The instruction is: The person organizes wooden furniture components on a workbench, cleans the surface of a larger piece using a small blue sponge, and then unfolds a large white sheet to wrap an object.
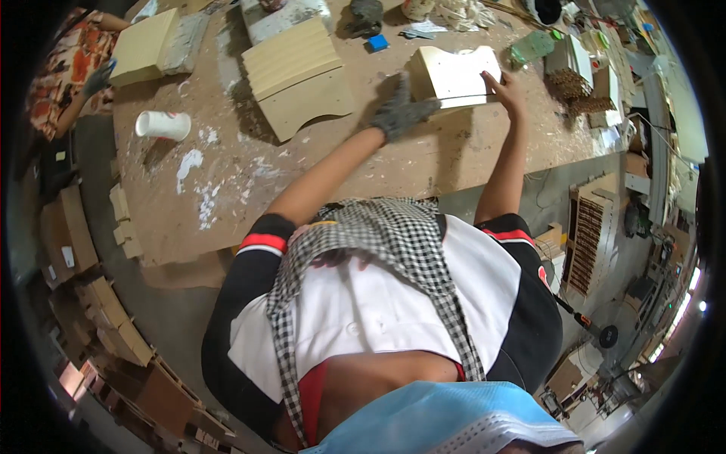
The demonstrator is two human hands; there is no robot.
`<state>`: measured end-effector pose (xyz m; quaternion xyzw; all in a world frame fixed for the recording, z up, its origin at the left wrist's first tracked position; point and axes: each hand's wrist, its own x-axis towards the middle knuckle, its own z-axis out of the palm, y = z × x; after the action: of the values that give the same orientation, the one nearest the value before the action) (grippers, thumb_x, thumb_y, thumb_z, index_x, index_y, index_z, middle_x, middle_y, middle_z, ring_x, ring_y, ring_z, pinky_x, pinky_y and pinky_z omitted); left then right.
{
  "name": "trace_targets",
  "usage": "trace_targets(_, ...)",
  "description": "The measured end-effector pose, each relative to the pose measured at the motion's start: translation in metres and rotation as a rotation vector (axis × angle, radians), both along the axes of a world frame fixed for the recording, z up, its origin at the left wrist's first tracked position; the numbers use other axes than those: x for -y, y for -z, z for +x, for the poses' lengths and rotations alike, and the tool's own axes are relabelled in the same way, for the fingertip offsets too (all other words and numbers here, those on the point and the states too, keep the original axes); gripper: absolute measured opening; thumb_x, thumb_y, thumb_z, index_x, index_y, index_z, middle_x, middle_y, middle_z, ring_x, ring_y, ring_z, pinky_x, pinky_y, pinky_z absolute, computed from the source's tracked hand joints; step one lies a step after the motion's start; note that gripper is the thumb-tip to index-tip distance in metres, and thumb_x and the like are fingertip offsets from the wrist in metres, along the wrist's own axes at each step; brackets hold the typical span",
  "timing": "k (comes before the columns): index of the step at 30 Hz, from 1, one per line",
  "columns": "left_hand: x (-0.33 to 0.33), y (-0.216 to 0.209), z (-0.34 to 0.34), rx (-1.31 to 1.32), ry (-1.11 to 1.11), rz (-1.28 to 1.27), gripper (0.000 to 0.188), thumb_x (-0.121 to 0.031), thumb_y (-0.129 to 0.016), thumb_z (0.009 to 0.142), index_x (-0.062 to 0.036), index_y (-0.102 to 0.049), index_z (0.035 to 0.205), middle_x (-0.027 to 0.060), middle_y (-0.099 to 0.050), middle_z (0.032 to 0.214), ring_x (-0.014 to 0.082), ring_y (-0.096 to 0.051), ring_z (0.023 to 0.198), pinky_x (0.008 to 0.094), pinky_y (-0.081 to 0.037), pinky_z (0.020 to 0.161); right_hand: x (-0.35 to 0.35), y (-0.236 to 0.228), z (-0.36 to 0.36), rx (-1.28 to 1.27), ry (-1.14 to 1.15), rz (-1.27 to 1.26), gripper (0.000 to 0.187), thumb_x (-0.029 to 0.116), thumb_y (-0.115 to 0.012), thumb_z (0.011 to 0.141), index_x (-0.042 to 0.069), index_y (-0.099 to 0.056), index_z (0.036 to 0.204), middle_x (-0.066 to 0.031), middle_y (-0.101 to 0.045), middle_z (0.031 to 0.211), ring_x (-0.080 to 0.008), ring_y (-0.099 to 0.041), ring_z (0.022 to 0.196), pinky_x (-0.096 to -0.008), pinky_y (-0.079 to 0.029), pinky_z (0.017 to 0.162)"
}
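Observation:
A pale cream piece with a curved cut-out in its far edge [457, 69] lies on the worktable in front of me, its top shining with reflected light. My left hand [399, 115], in a dark grey glove, is at its near left corner. That thumb points away from me and the other fingers stretch along the near edge. Bare, my right hand [510, 94] grips the right edge, with fingertips on the top face. A thin dark line runs along the near edge between both hands; whether it is a gap or a separate strip cannot be told.
Left of my hands lies a similar cream piece with a grooved part [299, 76]. A white cup [162, 125] lies on its side on the stained worktable [302, 181]. Beyond are a blue block [376, 43] and a green bottle [532, 48]. Another person's gloved hand [98, 78] touches a cream block [144, 49].

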<state>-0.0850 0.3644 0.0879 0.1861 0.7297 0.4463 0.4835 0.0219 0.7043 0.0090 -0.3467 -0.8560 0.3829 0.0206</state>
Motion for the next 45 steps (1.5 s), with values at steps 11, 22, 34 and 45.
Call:
trace_targets(11,-0.049,0.066,0.004,0.39,-0.571,0.261,0.062,-0.026,-0.089,0.07,0.0062,-0.062,0.116,0.0177,-0.068,0.106,0.0262,-0.066,0.095,0.0363,-0.054,0.08,0.14,0.006,0.067,-0.701,0.502,-0.269,0.047,0.036,-0.066,0.095,0.0,-0.059,0.124,-0.0089,-0.067,0.098,-0.0162,-0.063,0.084,-0.0277,-0.05,0.074)
trace_targets(22,0.029,0.042,0.087,0.471,-0.385,0.257,0.039,-0.027,-0.083,0.079,-0.0036,-0.07,0.108,0.005,-0.069,0.087,0.0128,-0.059,0.073,0.0298,-0.05,0.062,0.232,-0.009,0.07,-0.693,0.486,-1.229,0.056,0.026,-0.072,0.09,0.003,-0.049,0.136,-0.0106,-0.057,0.131,-0.0248,-0.056,0.114,-0.0398,-0.046,0.099)
trace_targets(34,0.243,0.021,0.05,-0.433,-0.3,0.037,0.064,-0.034,-0.073,0.088,-0.0018,-0.049,0.137,0.0141,-0.055,0.134,0.0238,-0.053,0.125,0.0355,-0.043,0.106,0.259,-0.075,-0.03,-0.377,-0.732,0.165,0.097,0.024,-0.087,0.058,-0.003,-0.042,0.139,-0.0217,-0.052,0.13,-0.0363,-0.053,0.117,-0.0436,-0.045,0.1)
trace_targets(45,0.244,0.079,0.01,-0.733,-0.606,-0.019,0.12,-0.039,-0.086,0.072,0.0022,-0.008,0.154,0.0248,-0.02,0.158,0.0347,-0.025,0.145,0.0405,-0.026,0.119,0.345,-0.079,-0.159,-0.091,-1.369,0.344,0.097,0.029,-0.087,0.057,0.011,-0.044,0.142,-0.0148,-0.052,0.131,-0.0347,-0.05,0.121,-0.0445,-0.042,0.105)
